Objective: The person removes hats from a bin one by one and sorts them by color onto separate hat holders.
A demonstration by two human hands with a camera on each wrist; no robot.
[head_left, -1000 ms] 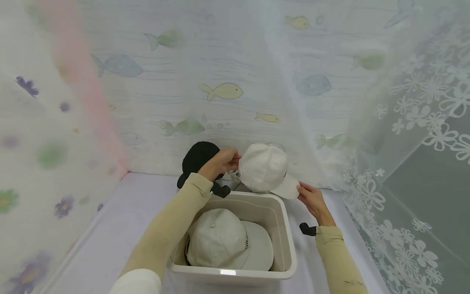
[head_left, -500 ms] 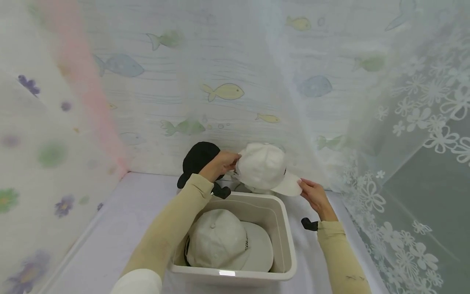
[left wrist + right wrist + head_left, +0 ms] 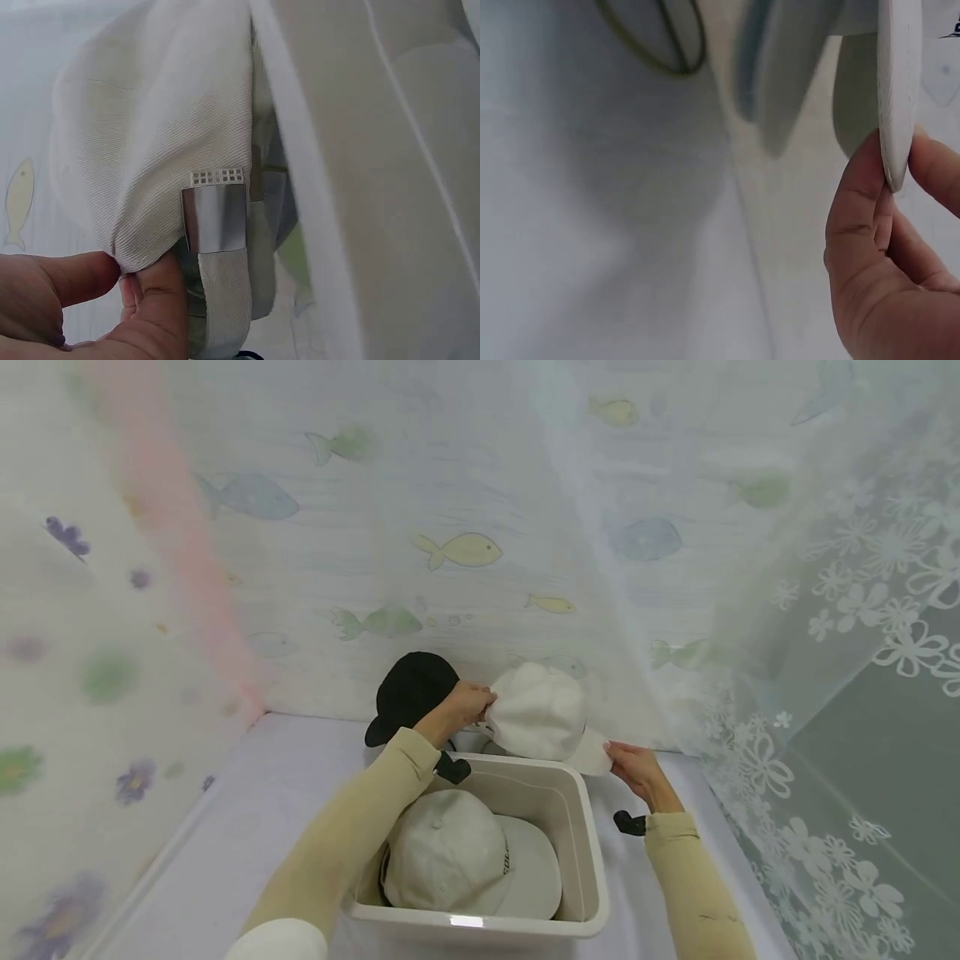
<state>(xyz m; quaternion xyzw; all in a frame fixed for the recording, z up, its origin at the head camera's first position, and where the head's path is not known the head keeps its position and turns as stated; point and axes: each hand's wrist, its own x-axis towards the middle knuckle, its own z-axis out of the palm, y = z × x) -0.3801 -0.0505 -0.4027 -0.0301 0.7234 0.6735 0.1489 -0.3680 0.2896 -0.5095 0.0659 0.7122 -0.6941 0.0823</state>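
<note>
Behind the bin, a white baseball cap [image 3: 538, 710] is held between both hands. My left hand [image 3: 467, 703] pinches the cap's back edge between thumb and fingers. In the left wrist view, a metal strap buckle [image 3: 216, 217] shows beside those fingers. My right hand [image 3: 637, 768] pinches the brim [image 3: 898, 97], thumb on one face and fingers on the other. A black cap [image 3: 414, 693] stands just left of the white one, partly covered by my left hand. Inside the bin [image 3: 592, 860] lies a light grey cap [image 3: 450, 852], its brim toward the right.
The bin stands on a white-covered table [image 3: 255, 802] in front of me. A sheer curtain with fish prints [image 3: 471, 550] hangs close behind the caps. Flower-printed netting [image 3: 862, 602] closes the right side. In the right wrist view, further brims and a thin loop [image 3: 682, 67] appear behind the held cap.
The white cap rose slightly, then came down a little, its brim tilting lower with my right hand. Both hands keep their hold. The grey cap stays in the bin.
</note>
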